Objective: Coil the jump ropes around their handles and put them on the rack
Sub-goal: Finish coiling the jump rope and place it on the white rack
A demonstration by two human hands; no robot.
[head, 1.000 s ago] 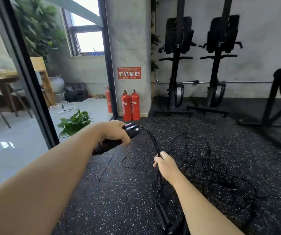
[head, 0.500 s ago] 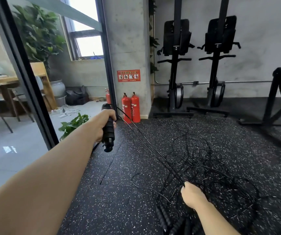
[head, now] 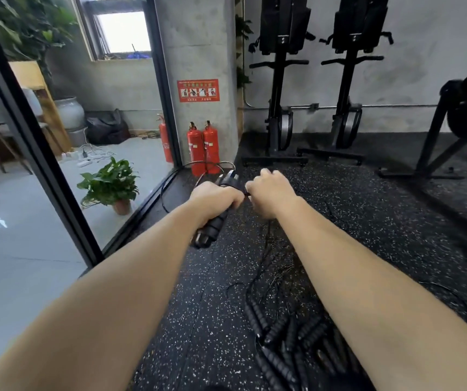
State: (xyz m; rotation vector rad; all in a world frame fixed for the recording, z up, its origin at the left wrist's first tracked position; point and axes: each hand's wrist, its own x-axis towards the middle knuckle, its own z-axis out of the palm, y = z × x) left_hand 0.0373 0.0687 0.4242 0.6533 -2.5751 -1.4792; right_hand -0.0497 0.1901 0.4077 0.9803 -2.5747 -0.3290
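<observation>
Since half a second ago the right hand [head: 269, 193] has come up from the tangle on the floor to the middle of the frame, where it now sits just beside the left hand [head: 215, 200]. The left hand has swung in from the left and tipped what it holds.

The left hand's fingers are clenched around a black jump rope handle [head: 208, 231]. The handle is tilted, its lower end pointing down-left and its top end poking out above the knuckles towards the upper right. The right hand's fingers are curled in, pinching the thin black cord [head: 266, 244] close to the handle's top. From there the cord drops straight down towards the floor. Another stretch of cord arcs out from the handle's top, loops left and hangs down in front of the glass partition [head: 31, 142].

At the bottom centre of the frame a heap of jump ropes [head: 280, 342] lies on the speckled rubber floor [head: 367, 210], ribbed black handles jumbled together, partly hidden behind the right forearm.

Two red fire extinguishers [head: 204, 148] stand against the concrete pillar under a red sign [head: 198, 90]. A potted plant [head: 111, 182] sits beyond the glass at centre left. Two black exercise machines [head: 280, 80] stand against the wall at upper right.
</observation>
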